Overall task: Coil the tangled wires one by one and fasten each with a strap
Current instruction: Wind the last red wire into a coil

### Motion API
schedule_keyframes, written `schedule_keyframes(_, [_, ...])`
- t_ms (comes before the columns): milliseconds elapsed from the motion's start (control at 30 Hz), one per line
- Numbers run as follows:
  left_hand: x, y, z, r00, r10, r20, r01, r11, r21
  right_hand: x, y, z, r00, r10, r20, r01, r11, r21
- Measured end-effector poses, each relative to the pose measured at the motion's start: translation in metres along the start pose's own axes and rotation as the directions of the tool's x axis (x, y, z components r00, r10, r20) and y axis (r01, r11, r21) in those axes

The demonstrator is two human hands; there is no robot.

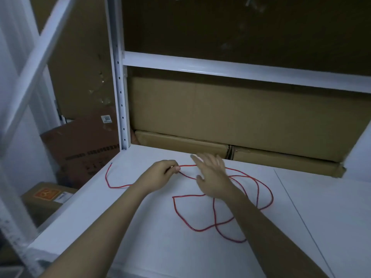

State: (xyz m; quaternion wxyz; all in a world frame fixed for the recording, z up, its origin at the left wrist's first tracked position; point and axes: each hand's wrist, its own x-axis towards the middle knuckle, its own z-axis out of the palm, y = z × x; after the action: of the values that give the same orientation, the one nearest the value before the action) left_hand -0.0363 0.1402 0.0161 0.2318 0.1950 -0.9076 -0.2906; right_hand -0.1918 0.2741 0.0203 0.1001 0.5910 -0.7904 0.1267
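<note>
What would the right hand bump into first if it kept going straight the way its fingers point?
Probably the flat cardboard box lying at the back of the white shelf. The right hand, open and blurred, points up-left toward it; depth is hard to judge.

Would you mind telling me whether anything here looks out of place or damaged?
Only the red wire stands out: it sprawls in loose, crossing loops over the white shelf, uncoiled. The left hand pinches it; no damage shows.
</note>
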Motion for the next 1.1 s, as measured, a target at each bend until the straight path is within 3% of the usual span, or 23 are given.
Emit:
schedule_keyframes(67, [-0.002,0.008,0.004,1.000,0.001,-0.010,-0.002,1.000,-0.027,0.006,-0.014,0.008,0.996,-0.052,0.077,0.038,0.983,0.180])
schedule_keyframes(133, [-0.008,0.005,-0.001,0.999,-0.027,-0.018,0.026,0.999,-0.040,0.010,-0.014,0.010,0.999,-0.013,0.034,0.001,0.942,0.335])
schedule_keyframes(200, [-0.020,-0.012,-0.013,0.994,-0.108,-0.020,0.107,0.993,-0.039,0.012,-0.004,0.004,0.963,0.242,-0.121,-0.130,0.807,0.577])
schedule_keyframes(233, [-0.026,-0.025,-0.021,0.988,-0.150,-0.034,0.149,0.988,-0.031,0.014,0.004,-0.001,0.900,0.405,-0.161,-0.203,0.716,0.668])
schedule_keyframes(300, [-0.038,-0.050,-0.035,0.974,-0.215,-0.072,0.214,0.976,-0.029,0.023,0.021,-0.007,0.793,0.586,-0.165,-0.375,0.683,0.626])
schedule_keyframes(367, [-0.044,-0.063,-0.043,0.966,-0.249,-0.072,0.246,0.968,-0.058,0.032,0.027,-0.007,0.821,0.553,-0.143,-0.492,0.812,0.314])
schedule_keyframes(400, [-0.043,-0.064,-0.045,0.965,-0.255,-0.068,0.249,0.965,-0.076,0.036,0.022,-0.002,0.863,0.479,-0.159,-0.456,0.875,0.163])
schedule_keyframes(500, [-0.030,-0.048,-0.048,0.974,-0.210,-0.083,0.204,0.976,-0.075,0.049,-0.009,0.013,0.975,0.108,-0.194,-0.119,0.992,-0.046])
schedule_keyframes(567, [-0.018,-0.032,-0.051,0.983,-0.174,-0.060,0.168,0.981,-0.099,0.058,-0.029,0.023,0.990,-0.061,-0.124,0.057,0.998,-0.035])
schedule_keyframes(600, [-0.013,-0.027,-0.054,0.985,-0.165,-0.043,0.159,0.980,-0.119,0.061,-0.034,0.024,0.997,-0.050,-0.062,0.054,0.997,0.062])
schedule_keyframes(667, [-0.006,-0.023,-0.060,0.983,-0.181,-0.012,0.174,0.958,-0.228,0.066,-0.035,0.022,0.995,0.088,0.055,-0.102,0.928,0.358])
schedule_keyframes(767, [-0.004,-0.021,-0.074,0.976,-0.212,0.059,0.212,0.834,-0.510,0.072,-0.025,0.013,0.946,0.272,-0.175,-0.125,0.807,0.577])
schedule_keyframes(867, [-0.002,-0.012,-0.084,0.982,-0.106,0.158,0.188,0.656,-0.731,0.079,-0.022,-0.001,0.933,0.271,-0.235,-0.111,0.840,0.531])
schedule_keyframes(967, [0.004,0.001,-0.089,0.991,0.010,0.136,0.119,0.420,-0.900,0.083,-0.023,-0.002,0.915,0.331,-0.230,-0.171,0.836,0.521])
schedule_keyframes(1033, [0.012,0.010,-0.090,0.997,-0.017,0.072,0.073,0.366,-0.928,0.082,-0.026,0.003,0.911,0.367,-0.188,-0.230,0.831,0.507])
schedule_keyframes(1100, [0.023,0.015,-0.089,0.995,-0.100,0.012,0.050,0.388,-0.920,0.078,-0.033,0.012,0.918,0.378,-0.119,-0.278,0.829,0.485])
